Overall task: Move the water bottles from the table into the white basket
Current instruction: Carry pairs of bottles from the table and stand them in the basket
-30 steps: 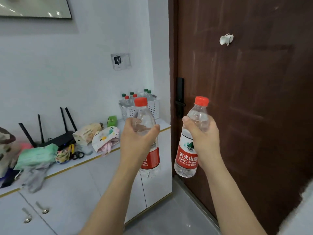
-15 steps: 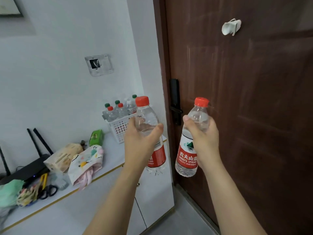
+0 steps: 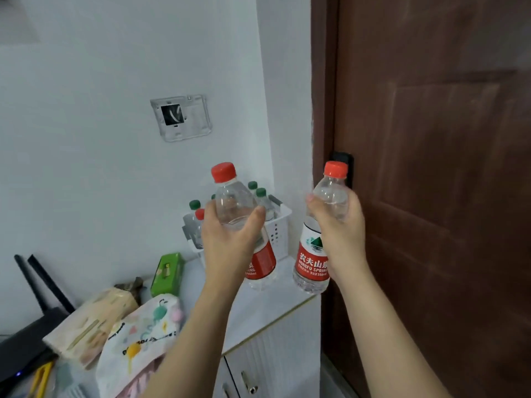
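the left hand (image 3: 230,239) is wrapped around the shoulder of a clear plastic water bottle with a red cap and red label (image 3: 240,214), fingers and thumb closed on it, and holds it upright in the air. the right hand (image 3: 342,225) grips a second clear plastic water bottle with a red cap and a red-and-white label (image 3: 314,254) the same way, also upright and off any surface.

just beyond the left hand, partly hidden behind it and its bottle, stands the white perforated plastic basket (image 3: 280,225) on the white cabinet top (image 3: 267,305). the basket already holds several bottles with green and red caps (image 3: 260,193), standing upright; how many cannot be counted, since the hand covers part of them. to the right of the right hand is a dark brown wooden door (image 3: 431,196).

in my judgement the task is well along: part of the load sits in the basket, and two more bottles are in hand and close to it but not yet inside. what is left is to lower both into free space among the standing bottles. the table the bottles come from is not in view, so whether more wait there cannot be told.
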The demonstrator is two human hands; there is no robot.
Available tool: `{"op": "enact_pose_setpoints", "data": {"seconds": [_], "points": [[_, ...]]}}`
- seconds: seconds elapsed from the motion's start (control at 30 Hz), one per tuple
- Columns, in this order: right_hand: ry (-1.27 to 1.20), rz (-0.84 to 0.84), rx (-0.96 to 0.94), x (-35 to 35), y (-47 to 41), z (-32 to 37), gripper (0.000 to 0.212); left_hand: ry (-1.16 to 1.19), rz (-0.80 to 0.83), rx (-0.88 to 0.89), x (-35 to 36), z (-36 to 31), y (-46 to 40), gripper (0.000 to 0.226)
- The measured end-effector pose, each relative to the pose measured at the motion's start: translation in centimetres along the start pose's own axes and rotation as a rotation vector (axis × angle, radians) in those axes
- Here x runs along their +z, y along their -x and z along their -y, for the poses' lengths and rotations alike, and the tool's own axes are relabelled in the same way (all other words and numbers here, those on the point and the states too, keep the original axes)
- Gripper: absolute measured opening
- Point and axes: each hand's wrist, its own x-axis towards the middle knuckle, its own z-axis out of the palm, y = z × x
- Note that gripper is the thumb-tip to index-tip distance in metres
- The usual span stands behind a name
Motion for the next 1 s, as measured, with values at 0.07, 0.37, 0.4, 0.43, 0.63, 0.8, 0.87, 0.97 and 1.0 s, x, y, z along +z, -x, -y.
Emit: {"op": "enact_pose_setpoints", "data": {"seconds": [0.07,0.37,0.4,0.43,0.63,0.8,0.87,0.97,1.0], "points": [[-0.002,0.04,-0.025,3.5,-2.7,-1.1,0.054,0.012,-0.072,0.001,-0.4,1.5,-3.6,0.037],[-0.01,0.205,-0.086,16.2,-10.8,-7.1,0.041,0.001,-0.222,0.024,-3.1,8.1,-14.8,0.033],[-0.003,0.218,-0.093,17.0,-11.4,-7.8,0.041,-0.012,-0.211,0.02,-3.3,9.0,-15.5,0.034],[0.01,0.225,-0.099,17.7,-11.8,-8.6,0.042,-0.021,-0.194,0.011,-3.3,9.9,-16.0,0.035],[0.084,0.272,-0.043,19.6,-13.1,-14.1,0.049,-0.036,-0.09,-0.057,-3.4,14.8,-17.0,0.038],[0.166,0.321,0.022,18.9,-12.3,-18.1,0.05,-0.068,0.031,-0.131,-3.7,17.5,-15.7,0.039],[0.219,0.348,0.001,18.4,-11.7,-19.3,0.049,-0.107,0.105,-0.16,-3.8,18.2,-15.1,0.04],[0.319,0.373,-0.06,17.9,-11.2,-19.9,0.044,-0.399,0.187,-0.185,-4.0,19.1,-14.6,0.062],[0.35,0.388,-0.066,17.9,-11.3,-20.0,0.042,-0.49,0.21,-0.194,-4.1,19.3,-14.5,0.066]]}}
